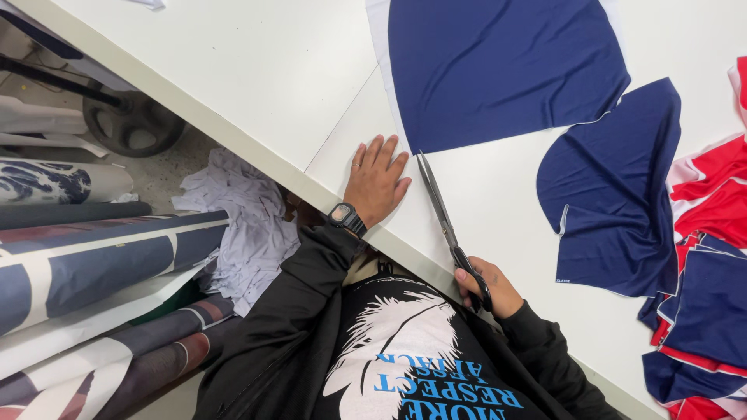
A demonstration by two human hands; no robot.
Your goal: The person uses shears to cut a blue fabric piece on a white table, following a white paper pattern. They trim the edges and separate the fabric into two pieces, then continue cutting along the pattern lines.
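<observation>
The person is wearing a black long-sleeved jacket over a black shirt printed with a white feather and blue lettering, a dark digital wristwatch (347, 217) on the left wrist, and a thin ring on the left hand (377, 182).

Sewing/cutting workshop: big white table (233, 70) w/ cut fabric pieces (498, 62), scissors (443, 218), printed fabric rolls (93, 264) stacked on floor beside it.
</observation>
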